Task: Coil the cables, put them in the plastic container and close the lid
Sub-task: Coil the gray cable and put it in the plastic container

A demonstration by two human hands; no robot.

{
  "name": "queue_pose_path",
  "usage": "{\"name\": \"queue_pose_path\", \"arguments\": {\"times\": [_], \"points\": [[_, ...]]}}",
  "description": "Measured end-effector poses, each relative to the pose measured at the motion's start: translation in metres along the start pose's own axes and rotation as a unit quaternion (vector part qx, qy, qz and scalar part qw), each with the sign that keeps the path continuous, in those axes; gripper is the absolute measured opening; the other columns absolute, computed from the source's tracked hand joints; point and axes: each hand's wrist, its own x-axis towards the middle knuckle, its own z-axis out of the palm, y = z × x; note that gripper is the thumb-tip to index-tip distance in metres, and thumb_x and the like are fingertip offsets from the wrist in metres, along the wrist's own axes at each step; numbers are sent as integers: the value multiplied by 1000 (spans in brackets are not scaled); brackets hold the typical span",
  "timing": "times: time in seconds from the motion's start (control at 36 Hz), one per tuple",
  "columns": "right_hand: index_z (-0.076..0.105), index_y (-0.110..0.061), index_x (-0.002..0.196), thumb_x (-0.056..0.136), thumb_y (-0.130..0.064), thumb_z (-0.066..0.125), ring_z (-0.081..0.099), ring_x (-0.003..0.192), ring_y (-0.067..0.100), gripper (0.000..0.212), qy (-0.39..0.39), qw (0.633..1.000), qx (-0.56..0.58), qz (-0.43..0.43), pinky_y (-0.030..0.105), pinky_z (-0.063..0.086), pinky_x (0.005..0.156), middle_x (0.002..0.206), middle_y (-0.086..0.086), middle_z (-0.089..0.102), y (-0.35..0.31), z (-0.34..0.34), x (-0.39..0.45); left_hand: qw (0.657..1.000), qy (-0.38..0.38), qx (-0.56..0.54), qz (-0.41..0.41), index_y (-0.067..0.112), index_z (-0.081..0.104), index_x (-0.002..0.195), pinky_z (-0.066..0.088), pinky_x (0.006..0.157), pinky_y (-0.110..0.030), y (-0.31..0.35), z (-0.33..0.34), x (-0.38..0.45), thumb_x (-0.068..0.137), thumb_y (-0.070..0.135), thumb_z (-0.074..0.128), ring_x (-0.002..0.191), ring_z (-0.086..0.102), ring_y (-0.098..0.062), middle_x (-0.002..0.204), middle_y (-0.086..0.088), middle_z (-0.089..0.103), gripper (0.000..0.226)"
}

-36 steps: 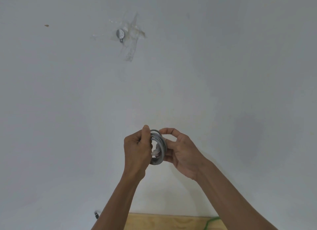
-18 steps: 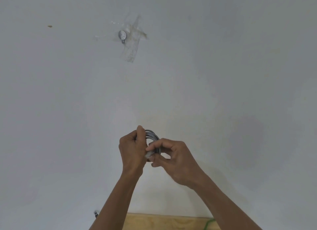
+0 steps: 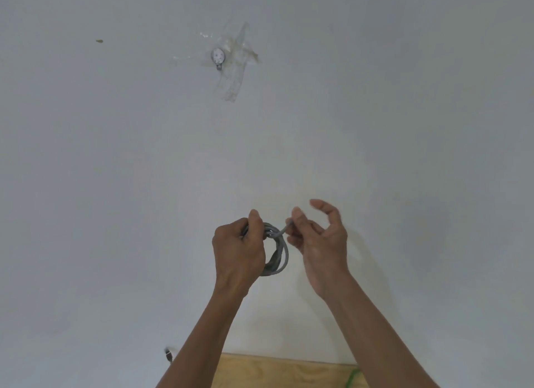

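Observation:
A grey cable (image 3: 279,251) is wound into a small coil and held up in front of a white wall. My left hand (image 3: 238,250) grips the coil's left side, thumb on top. My right hand (image 3: 319,240) pinches the cable's free end between thumb and forefinger just right of the coil's top, its other fingers spread. The end runs across the top of the coil. No plastic container is in view.
A white wall (image 3: 404,127) fills most of the view, with a small metal hook (image 3: 218,58) under clear tape high up. A wooden table edge (image 3: 277,370) shows at the bottom, with a green cable (image 3: 353,377) and a dark plug (image 3: 169,354) near it.
My right hand has drawn the cable's free end out to the right of the coil and spread its other fingers. The coil has turned to face me more openly.

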Motion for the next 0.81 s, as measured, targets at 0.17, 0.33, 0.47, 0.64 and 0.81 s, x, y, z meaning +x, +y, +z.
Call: {"name": "queue_pose_path", "arguments": {"times": [0.17,0.33,0.47,0.64,0.81], "points": [[71,-12,93,98,-41,55,65,67,21,34,-80,985,-135,67,33,56,66,71,5,69,17,1,-14,998,22,-25,-57,3,52,52,40,54,-34,-1,5,-2,100,30,52,46,36,-18,41,4,36,56],[75,-18,100,103,-44,42,70,83,15,42,-145,971,-174,76,30,52,68,88,2,74,16,-2,-21,997,48,1,-60,-6,57,60,40,52,-32,2,-1,2,100,30,51,45,35,-14,45,-1,38,54],[71,-12,104,93,-25,66,73,93,22,18,-215,950,-220,55,31,54,76,96,8,75,14,-7,-23,996,44,13,-72,-11,60,69,43,51,-36,-5,-5,3,98,32,51,46,35,-18,49,-10,39,53],[59,-24,124,89,-10,65,73,87,23,38,-181,954,-236,25,34,56,89,84,1,75,22,-5,-21,997,31,42,-54,-10,50,62,50,50,-46,-8,-6,1,97,35,52,48,44,-20,53,-24,46,57],[66,-16,120,83,-3,59,64,77,22,40,-233,965,-118,36,39,54,85,77,8,65,24,-7,-24,998,19,44,-38,-6,40,57,34,51,-31,-8,-10,-1,99,33,55,45,29,-17,45,0,29,59]]}}
